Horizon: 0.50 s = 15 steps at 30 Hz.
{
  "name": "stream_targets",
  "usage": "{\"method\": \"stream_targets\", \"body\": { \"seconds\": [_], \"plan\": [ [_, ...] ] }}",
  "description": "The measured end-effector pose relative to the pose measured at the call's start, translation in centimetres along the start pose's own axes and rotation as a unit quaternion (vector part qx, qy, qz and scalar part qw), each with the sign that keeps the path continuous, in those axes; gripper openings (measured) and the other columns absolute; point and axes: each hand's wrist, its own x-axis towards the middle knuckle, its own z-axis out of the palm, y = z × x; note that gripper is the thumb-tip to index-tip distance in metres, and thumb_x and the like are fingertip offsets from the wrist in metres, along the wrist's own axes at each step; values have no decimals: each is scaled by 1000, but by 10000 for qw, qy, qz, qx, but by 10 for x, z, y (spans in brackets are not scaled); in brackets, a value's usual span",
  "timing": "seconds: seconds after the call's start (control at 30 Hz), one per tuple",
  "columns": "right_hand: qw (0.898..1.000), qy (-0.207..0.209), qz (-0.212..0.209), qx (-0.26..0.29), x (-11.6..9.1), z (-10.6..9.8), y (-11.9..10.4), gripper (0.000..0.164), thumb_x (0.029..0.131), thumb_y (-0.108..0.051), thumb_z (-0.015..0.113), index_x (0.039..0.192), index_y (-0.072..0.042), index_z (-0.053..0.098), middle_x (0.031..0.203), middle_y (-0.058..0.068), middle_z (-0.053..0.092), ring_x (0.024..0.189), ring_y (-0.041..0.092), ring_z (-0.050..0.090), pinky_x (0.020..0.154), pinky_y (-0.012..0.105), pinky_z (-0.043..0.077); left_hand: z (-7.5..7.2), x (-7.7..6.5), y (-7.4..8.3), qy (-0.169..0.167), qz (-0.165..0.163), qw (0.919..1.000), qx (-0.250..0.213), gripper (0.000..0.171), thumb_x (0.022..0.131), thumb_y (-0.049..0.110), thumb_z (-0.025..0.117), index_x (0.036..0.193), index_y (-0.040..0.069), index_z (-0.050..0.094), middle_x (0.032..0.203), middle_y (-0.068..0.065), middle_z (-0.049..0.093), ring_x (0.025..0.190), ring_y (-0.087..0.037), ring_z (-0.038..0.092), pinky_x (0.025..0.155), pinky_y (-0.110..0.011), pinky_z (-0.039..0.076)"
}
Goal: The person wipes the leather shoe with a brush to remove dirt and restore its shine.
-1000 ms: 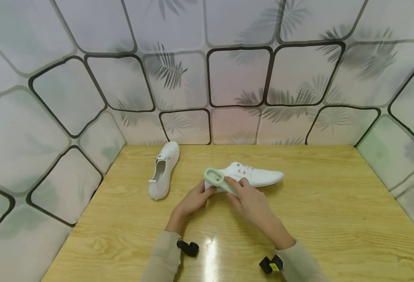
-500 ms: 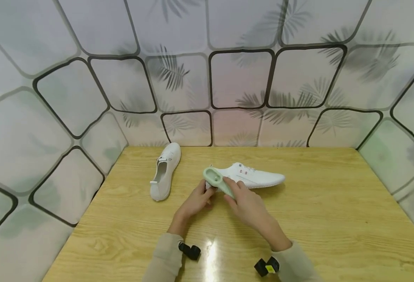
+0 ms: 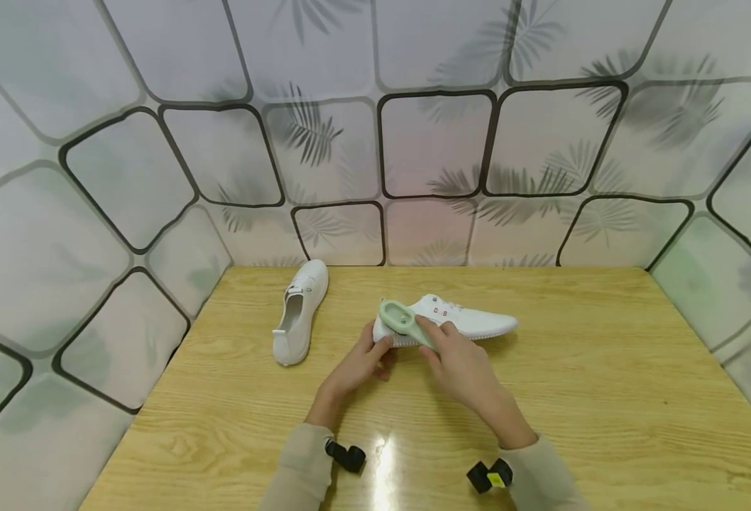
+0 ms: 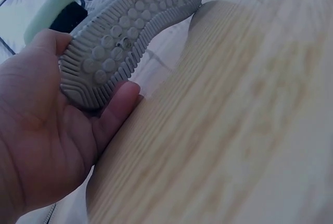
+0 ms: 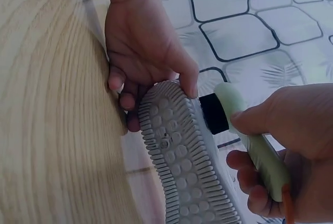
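Note:
A white shoe [image 3: 478, 323] lies tilted on its side, toe to the right, its grey studded sole [image 4: 125, 36] facing the person. My left hand [image 3: 358, 365] grips its heel, the thumb pressed near the sole's edge. In my right hand [image 3: 465, 369] is a pale green brush [image 3: 399, 317], held by its handle. Black bristles [image 5: 214, 113] of the brush touch the side of the shoe near the heel, as the right wrist view shows. An orange loop [image 5: 287, 203] hangs from the handle's end.
A second white shoe [image 3: 299, 312] stands upright at the left on the wooden table [image 3: 605, 383], toe pointing to the back. Behind the table rises a patterned wall covering [image 3: 436, 142]. Small black devices [image 3: 346, 455] are strapped to both wrists.
The right hand has shifted the brush a little right and up along the heel side of the shoe. The left hand keeps its grip on the heel.

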Motion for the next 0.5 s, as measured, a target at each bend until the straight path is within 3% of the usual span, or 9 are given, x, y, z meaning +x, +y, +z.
{"method": "stream_targets", "body": {
  "seconds": [0.17,0.33,0.5],
  "plan": [
    [9995,-131,-277,-97,0,-2,-1,50,97,-22,65,146,-17,52,93,8,55,55,12,40,46,26,35,0,2,0,-149,109,9995,266,57,108,34,36,153,27,2,93,-15,48,77,-23,50,64,-36,54],
    [9991,320,-166,-240,0,-6,-1,49,94,-18,69,141,-16,57,86,8,54,54,12,38,46,27,36,0,2,2,-171,20,9989,437,70,108,38,37,158,27,-11,92,-14,49,78,-24,50,63,-37,52],
    [9997,-136,-161,-88,2,-6,1,49,98,-21,64,146,-16,52,90,6,54,57,11,39,49,25,36,1,2,1,-155,68,9987,485,67,109,37,35,157,25,-10,93,-15,49,76,-23,50,61,-37,52]
  ]
}}
